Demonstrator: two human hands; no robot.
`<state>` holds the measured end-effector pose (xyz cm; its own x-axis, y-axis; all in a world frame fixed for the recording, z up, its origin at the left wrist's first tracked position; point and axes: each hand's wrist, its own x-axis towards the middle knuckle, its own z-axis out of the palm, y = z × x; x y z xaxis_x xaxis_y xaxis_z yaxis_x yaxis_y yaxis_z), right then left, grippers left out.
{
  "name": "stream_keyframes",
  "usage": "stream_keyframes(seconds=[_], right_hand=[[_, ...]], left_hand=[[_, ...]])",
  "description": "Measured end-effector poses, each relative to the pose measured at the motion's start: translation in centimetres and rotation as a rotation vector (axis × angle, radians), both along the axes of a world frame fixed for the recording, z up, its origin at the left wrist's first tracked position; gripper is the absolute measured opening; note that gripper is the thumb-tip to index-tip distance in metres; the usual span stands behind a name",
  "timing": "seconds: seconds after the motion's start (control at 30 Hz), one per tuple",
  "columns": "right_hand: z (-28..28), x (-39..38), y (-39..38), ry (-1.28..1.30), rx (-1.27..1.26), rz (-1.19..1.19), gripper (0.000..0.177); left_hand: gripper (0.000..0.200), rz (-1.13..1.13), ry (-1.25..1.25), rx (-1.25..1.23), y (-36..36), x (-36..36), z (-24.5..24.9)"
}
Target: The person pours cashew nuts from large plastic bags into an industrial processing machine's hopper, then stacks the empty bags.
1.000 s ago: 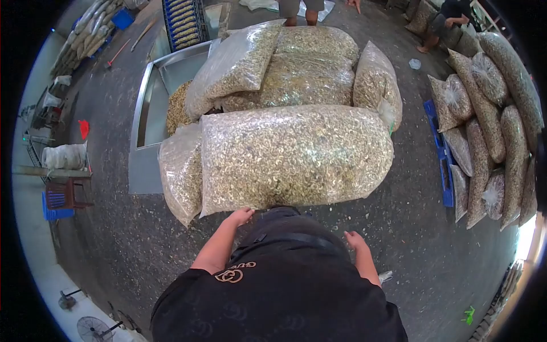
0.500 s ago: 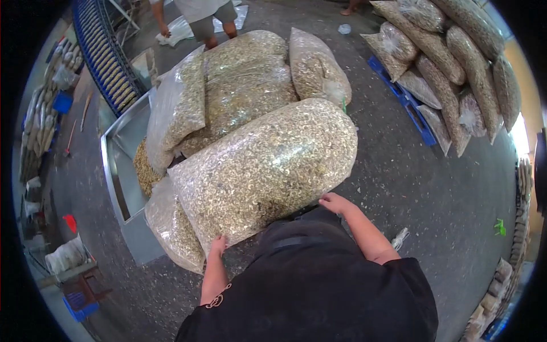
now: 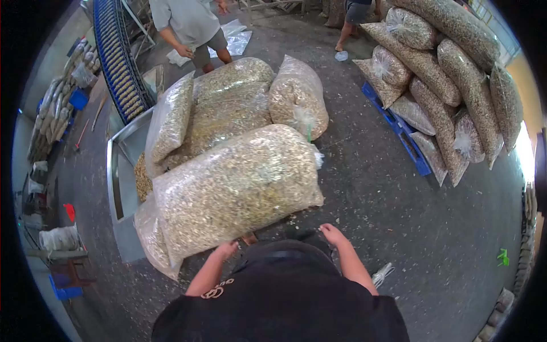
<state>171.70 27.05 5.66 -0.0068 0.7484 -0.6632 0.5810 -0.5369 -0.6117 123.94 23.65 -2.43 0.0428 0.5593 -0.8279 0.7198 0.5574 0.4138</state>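
A large clear bag of pale, curled pieces lies across the front of a heap of similar bags. My left hand is by its lower edge, fingers loosely curved, with no grip on the plastic visible. My right hand is over the floor, apart from the bag's lower right corner, loosely bent and holding nothing visible. Behind the large bag are a wide bag, an upright bag and a tied bag. Another bag shows under its left end.
A metal-edged tray and a roller conveyor are at the left. One person stands behind the heap; another person's leg shows farther back. Stacked bags rest on a blue pallet at the right.
The large bag has shifted left and its right end has drawn away from my right hand. The view takes in more of the far floor and the people.
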Motion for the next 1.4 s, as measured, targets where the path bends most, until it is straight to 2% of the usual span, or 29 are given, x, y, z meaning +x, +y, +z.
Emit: stream_keyframes(seconds=[0.07,0.13,0.17,0.2,0.27,0.33,0.37,0.43,0.47,0.53,0.57,0.63,0.67,0.7,0.8,0.9,0.93,0.97,1.03,1.07,1.17,1.23,1.27,1.3,1.37,1.4], right_hand=[[-2.6,5.8,-3.5,0.063,-0.079,-0.162,0.048],[-1.3,11.0,-6.6,-0.036,-0.191,-0.132,0.048],[-2.3,13.8,-8.2,-0.188,-0.218,-0.062,0.048],[-4.7,16.7,-10.4,-0.249,-0.237,-0.117,0.047],[-8.4,21.7,-13.0,-0.324,-0.252,-0.157,0.046],[-10.2,25.0,-13.7,-0.266,-0.279,-0.256,0.046],[-11.7,26.3,-13.6,-0.264,-0.278,-0.241,0.046],[-12.4,27.5,-12.9,-0.163,-0.191,-0.445,0.046],[-12.9,28.1,-12.3,-0.160,-0.199,-0.447,0.046],[-7.9,26.9,-9.6,0.068,-0.222,-0.798,0.047],[-6.6,26.7,-9.6,0.059,-0.245,-0.801,0.047],[-4.5,27.4,-7.7,0.079,-0.187,-0.735,0.052],[-3.3,27.9,-7.1,-0.008,-0.181,-0.616,0.052],[-3.0,28.7,-6.5,-0.050,-0.191,-0.533,0.052],[-5.2,32.2,-6.9,-0.110,-0.273,-0.353,0.050],[-7.2,36.9,-5.8,-0.137,-0.349,-0.205,0.048],[-7.9,38.7,-5.0,-0.139,-0.372,-0.149,0.048],[-8.5,40.6,-4.0,-0.142,-0.395,-0.092,0.047],[-10.1,44.8,-1.3,-0.152,-0.441,0.032,0.046],[-11.5,47.2,0.8,-0.157,-0.455,0.099,0.046],[-17.0,54.9,9.7,-0.188,-0.434,0.319,0.044],[-21.7,59.3,17.8,-0.331,-0.290,0.567,0.045],[-12.8,57.2,24.0,-0.430,-0.148,0.810,0.049],[-8.4,55.4,28.5,-0.579,-0.231,0.707,0.051],[-3.5,53.3,34.7,-0.646,-0.075,0.556,0.059],[-6.7,54.2,37.5,-0.592,0.046,0.448,0.060]], left_hand=[[0.049,-0.085,0.139,0.014,3.2,5.4,3.1],[0.047,-0.124,0.111,0.148,5.6,9.1,3.6],[0.046,-0.174,0.163,0.201,7.3,12.0,6.2],[0.047,-0.221,0.206,0.259,8.8,14.9,9.0],[0.054,-0.223,0.225,0.471,11.1,18.6,9.5],[0.075,-0.255,0.250,0.437,14.1,21.6,10.5],[0.075,-0.242,0.257,0.434,15.1,23.0,11.0],[0.096,-0.317,0.418,0.528,17.1,26.0,11.4],[0.096,-0.322,0.420,0.522,18.4,26.9,11.0],[0.112,-0.321,0.499,0.434,20.5,28.2,9.4],[0.112,-0.329,0.494,0.411,20.7,29.6,9.8],[0.121,-0.220,0.674,0.223,21.8,33.1,12.0],[0.125,-0.168,0.650,0.291,21.5,32.6,9.5],[0.125,-0.145,0.650,0.268,21.5,32.9,9.5],[0.124,-0.154,0.637,0.165,22.4,33.2,10.1],[0.122,-0.207,0.648,0.211,22.1,31.2,6.5],[0.095,-0.159,0.613,0.081,23.6,33.2,11.9],[0.095,-0.117,0.622,0.065,23.9,32.4,10.9],[0.064,0.099,0.181,0.318,21.5,30.5,8.8],[0.051,0.412,0.111,0.350,21.1,33.1,11.6],[0.056,0.586,0.081,0.392,15.1,37.5,11.9],[0.065,0.841,-0.220,0.334,9.9,41.1,9.6],[0.071,0.838,-0.139,0.179,7.3,43.4,9.5],[0.079,0.874,-0.238,0.043,4.9,45.7,10.3],[0.080,0.955,-0.329,-0.198,-2.2,48.9,8.1],[0.081,0.997,-0.368,-0.324,-4.7,50.4,8.1]])
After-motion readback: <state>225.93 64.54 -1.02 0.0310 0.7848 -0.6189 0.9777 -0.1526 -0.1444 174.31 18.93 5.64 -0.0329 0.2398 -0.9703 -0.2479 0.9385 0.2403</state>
